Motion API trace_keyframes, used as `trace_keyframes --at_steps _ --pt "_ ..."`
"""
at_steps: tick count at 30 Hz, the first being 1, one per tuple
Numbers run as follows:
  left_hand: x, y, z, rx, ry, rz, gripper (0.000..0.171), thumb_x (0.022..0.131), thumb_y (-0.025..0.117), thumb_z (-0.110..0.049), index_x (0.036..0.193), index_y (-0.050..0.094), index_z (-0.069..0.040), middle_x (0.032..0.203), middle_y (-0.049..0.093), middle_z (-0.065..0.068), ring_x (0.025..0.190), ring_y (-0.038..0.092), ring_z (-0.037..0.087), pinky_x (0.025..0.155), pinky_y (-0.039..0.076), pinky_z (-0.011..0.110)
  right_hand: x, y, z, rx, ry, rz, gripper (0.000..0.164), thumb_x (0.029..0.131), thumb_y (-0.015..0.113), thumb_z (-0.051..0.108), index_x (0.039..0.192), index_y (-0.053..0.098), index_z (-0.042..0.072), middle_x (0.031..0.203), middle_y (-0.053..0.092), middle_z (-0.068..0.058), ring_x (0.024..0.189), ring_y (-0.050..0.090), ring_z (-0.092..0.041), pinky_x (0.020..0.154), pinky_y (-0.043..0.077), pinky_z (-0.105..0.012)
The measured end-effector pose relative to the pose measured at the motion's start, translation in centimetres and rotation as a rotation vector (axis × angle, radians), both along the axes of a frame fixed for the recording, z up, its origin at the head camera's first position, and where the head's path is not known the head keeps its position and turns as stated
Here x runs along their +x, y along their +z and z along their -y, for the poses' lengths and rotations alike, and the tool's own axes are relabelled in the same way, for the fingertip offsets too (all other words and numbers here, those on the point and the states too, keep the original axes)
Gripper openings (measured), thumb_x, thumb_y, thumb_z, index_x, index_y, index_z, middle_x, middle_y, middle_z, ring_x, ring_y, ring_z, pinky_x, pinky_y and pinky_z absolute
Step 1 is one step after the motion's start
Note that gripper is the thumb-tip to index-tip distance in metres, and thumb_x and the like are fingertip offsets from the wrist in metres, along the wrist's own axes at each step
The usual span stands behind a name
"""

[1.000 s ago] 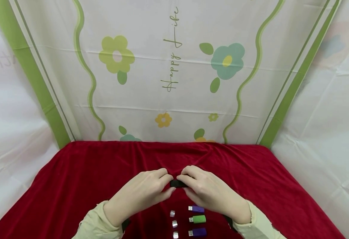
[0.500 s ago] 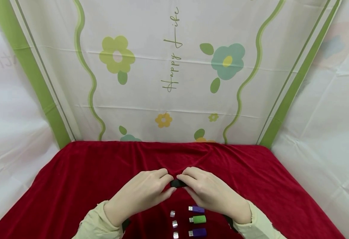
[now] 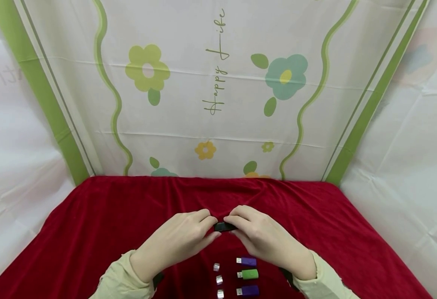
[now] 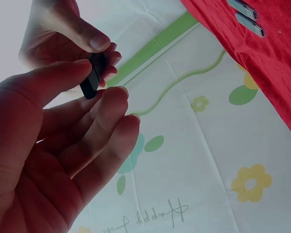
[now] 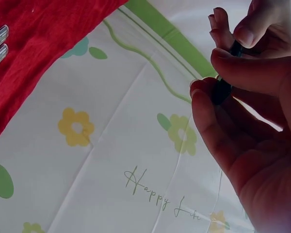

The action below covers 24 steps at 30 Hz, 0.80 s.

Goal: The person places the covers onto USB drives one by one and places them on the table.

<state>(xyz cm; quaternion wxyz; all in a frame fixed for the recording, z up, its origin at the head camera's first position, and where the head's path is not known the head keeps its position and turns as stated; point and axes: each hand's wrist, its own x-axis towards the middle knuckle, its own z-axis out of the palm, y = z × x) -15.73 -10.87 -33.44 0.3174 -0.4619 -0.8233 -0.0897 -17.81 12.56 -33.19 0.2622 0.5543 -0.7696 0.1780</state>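
At lower centre of the frame, a black USB stick (image 3: 223, 226) is being held above the red cloth (image 3: 128, 216), its left end being pinched by the left hand (image 3: 181, 233), its right end by the right hand (image 3: 267, 237). Near the bottom edge, purple USB sticks (image 3: 250, 290), a green USB stick (image 3: 251, 274) and, left of them, shiny caps (image 3: 219, 280) are being borne by the cloth.

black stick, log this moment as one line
left hand: pinches black stick; right hand: pinches its other end; red cloth: two purple sticks, green stick, three clear caps
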Motion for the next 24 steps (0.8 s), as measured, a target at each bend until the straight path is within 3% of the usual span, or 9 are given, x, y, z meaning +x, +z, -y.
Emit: trace_keyframes --at_steps 5,16,24 --pt "0.0 0.04 0.01 -0.02 -0.002 0.014 0.02 0.083 0.081 -0.016 0.089 0.064 -0.007 0.076 0.049 -0.004 0.059 0.04 0.004 0.055 0.037 0.01 -0.05 -0.02 -0.09 0.0 0.006 -0.006 0.024 0.081 0.077 -0.002 0.103 0.069 0.004 0.099 0.06 0.0 0.086 0.058 -0.008 0.08 0.048 -0.015" --pt "0.22 0.31 -0.26 -0.072 0.008 -0.076 0.027 0.081 0.083 -0.017 0.085 0.059 -0.006 0.073 0.041 -0.001 0.057 0.034 0.005 0.053 0.034 0.011 0.06 -0.32 0.05 -0.015 0.002 -0.056 0.018 0.086 0.073 0.0 0.104 0.069 0.001 0.098 0.058 -0.002 0.085 0.056 -0.012 0.079 0.049 -0.017" --pt "0.21 0.08 -0.46 -0.096 0.035 -0.092 0.027 0.082 0.083 -0.018 0.083 0.059 -0.006 0.071 0.04 -0.002 0.055 0.032 0.005 0.052 0.032 0.011 0.08 -0.32 0.17 -0.002 0.011 -0.054 0.023 0.081 0.075 -0.006 0.102 0.069 0.003 0.096 0.057 -0.002 0.084 0.055 -0.011 0.076 0.048 -0.016"
